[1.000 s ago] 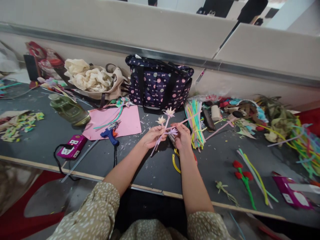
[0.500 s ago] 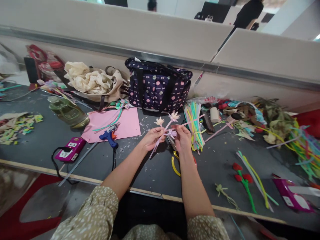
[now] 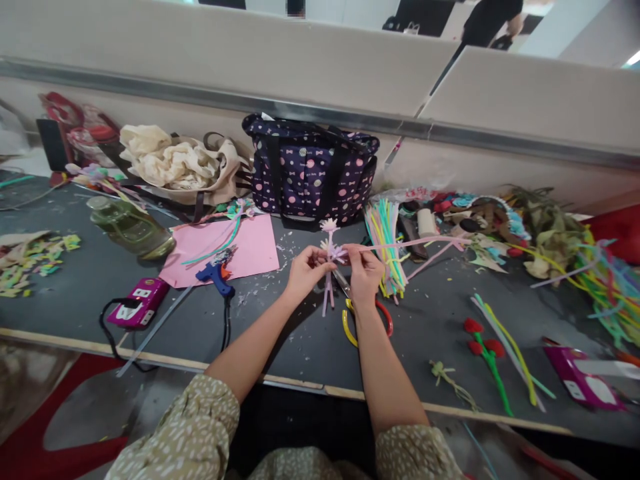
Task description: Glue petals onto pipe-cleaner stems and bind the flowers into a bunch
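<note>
My left hand [image 3: 306, 275] pinches a small bunch of pale pink and lilac pipe-cleaner flowers [image 3: 329, 227] above the table's middle, their stems pointing down. Close beside it, my right hand [image 3: 366, 270] is closed on a long pink pipe cleaner [image 3: 415, 241] at the bunch; the strip's far end stretches to the right. Scissors with yellow and red handles [image 3: 349, 327] lie under my right hand and wrist. A bundle of pastel pipe cleaners [image 3: 387, 247] is just right of my hands.
Left are a blue glue gun [image 3: 216, 275], pink sheet [image 3: 260, 247], green bottle [image 3: 131, 228] and magenta power strip [image 3: 143, 303]. A dark patterned bag [image 3: 313, 173] stands behind. Right lie red pipe-cleaner flowers [image 3: 493, 348], another magenta power strip [image 3: 583, 380] and loose pipe cleaners [image 3: 613, 280].
The flowers have drawn together and their stems have turned more upright. My hands have come closer together, and the long pink strip now reaches farther right.
</note>
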`<state>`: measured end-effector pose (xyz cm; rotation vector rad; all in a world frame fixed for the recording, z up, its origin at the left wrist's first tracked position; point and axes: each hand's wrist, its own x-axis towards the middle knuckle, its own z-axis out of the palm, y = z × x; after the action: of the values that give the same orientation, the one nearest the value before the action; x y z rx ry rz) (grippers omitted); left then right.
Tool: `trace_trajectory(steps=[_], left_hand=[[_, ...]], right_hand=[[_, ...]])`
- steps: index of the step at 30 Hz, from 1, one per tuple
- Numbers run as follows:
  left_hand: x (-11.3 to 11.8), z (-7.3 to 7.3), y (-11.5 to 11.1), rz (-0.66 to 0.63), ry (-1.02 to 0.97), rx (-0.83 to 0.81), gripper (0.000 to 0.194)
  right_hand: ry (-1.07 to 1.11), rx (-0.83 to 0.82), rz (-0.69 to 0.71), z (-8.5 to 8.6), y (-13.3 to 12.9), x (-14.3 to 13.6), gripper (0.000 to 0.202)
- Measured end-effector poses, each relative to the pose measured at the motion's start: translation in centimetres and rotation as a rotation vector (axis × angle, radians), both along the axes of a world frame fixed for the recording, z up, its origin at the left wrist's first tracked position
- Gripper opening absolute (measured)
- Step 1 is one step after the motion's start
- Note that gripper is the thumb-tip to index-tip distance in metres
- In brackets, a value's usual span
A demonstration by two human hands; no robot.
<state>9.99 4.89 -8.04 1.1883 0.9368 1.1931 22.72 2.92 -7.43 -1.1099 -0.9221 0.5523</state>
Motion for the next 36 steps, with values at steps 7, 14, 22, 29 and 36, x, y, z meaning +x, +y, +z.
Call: trace_trajectory(steps=[7, 14, 22, 29, 36], left_hand=[[-0.2, -0.9, -0.2, 0.09, 0.281, 0.217, 0.009], [-0.2, -1.7, 0.1, 0.184, 0.354, 0.316, 0.013], [-0.3, -1.8, 0.7, 0.236, 0.133, 0.185, 0.015], [-0.2, -1.2, 0.9, 0.19, -0.18, -0.099, 0.02], [-0.4, -0.5, 1.1, 0.098, -0.476, -0.375, 0.022]], right_hand=[[-0.146, 0.09, -0.013, 0.2, -0.5, -1.0, 0.017], [-0.285, 0.218, -0.012, -0.3, -0.5, -2.3, 0.011], [-0.335, 0.218, 0.001, -0.4, -0.6, -2.2, 0.011], [-0.399, 0.174, -0.128, -0.2, -0.5, -1.5, 0.009], [-0.413, 0.143, -0.117, -0.4, -0.4, -1.4, 0.013]])
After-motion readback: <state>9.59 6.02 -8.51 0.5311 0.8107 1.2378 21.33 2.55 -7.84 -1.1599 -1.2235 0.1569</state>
